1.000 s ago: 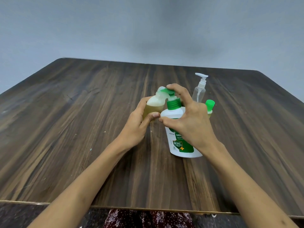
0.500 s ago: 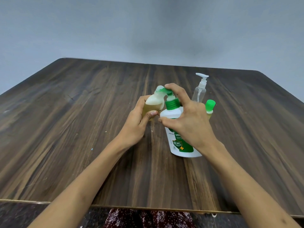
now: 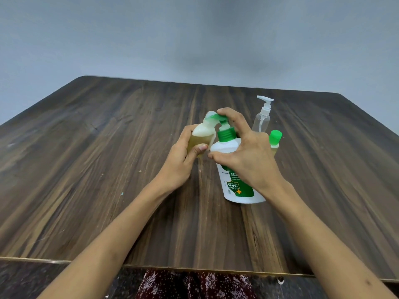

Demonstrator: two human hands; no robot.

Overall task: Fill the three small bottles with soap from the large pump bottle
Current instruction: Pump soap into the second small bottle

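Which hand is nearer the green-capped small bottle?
Right. The right hand sits on the large pump bottle, directly beside the green-capped small bottle, partly covering it. The left hand grips another small bottle on the pump bottle's far side.

There are four bottles on one wooden table (image 3: pixel 86 190): one large white pump bottle (image 3: pixel 235 184), one small bottle with yellow soap (image 3: pixel 201 138), one clear pump bottle (image 3: pixel 261 119) and one small green-capped bottle (image 3: pixel 274 140). Two hands are present, the left hand (image 3: pixel 181 162) and the right hand (image 3: pixel 248 156).
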